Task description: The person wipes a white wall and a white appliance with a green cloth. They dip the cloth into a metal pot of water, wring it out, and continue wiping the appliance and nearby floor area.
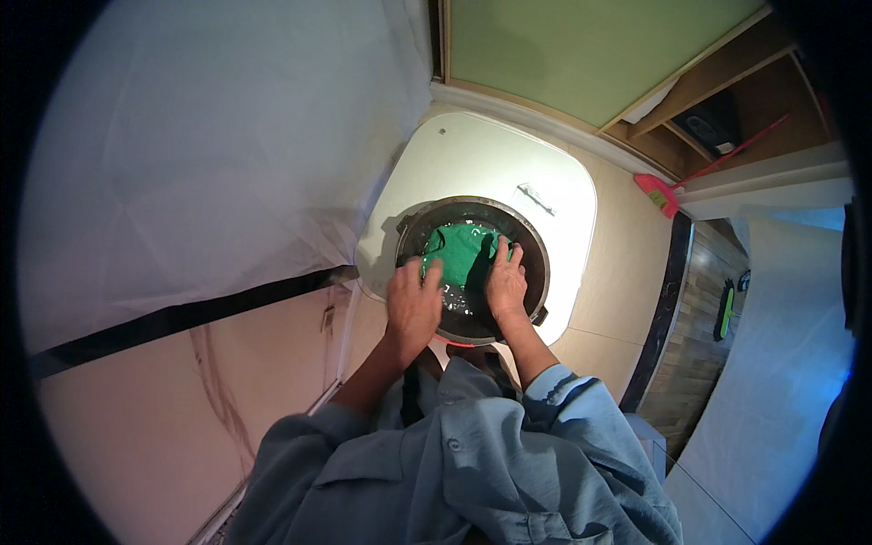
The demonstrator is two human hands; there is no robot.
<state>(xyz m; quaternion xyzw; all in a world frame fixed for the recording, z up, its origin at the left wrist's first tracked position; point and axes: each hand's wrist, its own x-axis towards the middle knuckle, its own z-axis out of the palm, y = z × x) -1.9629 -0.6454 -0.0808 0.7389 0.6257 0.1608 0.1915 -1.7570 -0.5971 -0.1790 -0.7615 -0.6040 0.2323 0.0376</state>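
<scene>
A dark round basin [540, 286] with side handles holds water that glints around a wet green cloth [458, 251]. My right hand [507, 283] has its fingers closed about the cloth's right edge. At the lower left of the cloth is my left hand [414, 300], its fingers slightly blurred and bent over the basin's rim side. Whether those fingers pinch any cloth cannot be made out. A dark shadow lies across the cloth beside my right hand. Under the basin is a white surface with rounded corners [477, 153].
Translucent sheeting [225, 150] with a black band rises at the left. Behind stands a green-panelled cabinet [545, 54] with open wooden shelves. A red long-handled sweeping tool [659, 194] leans at the right, beyond pale floor tiles [606, 293]. Farther right lies a green-and-black brush head [726, 310].
</scene>
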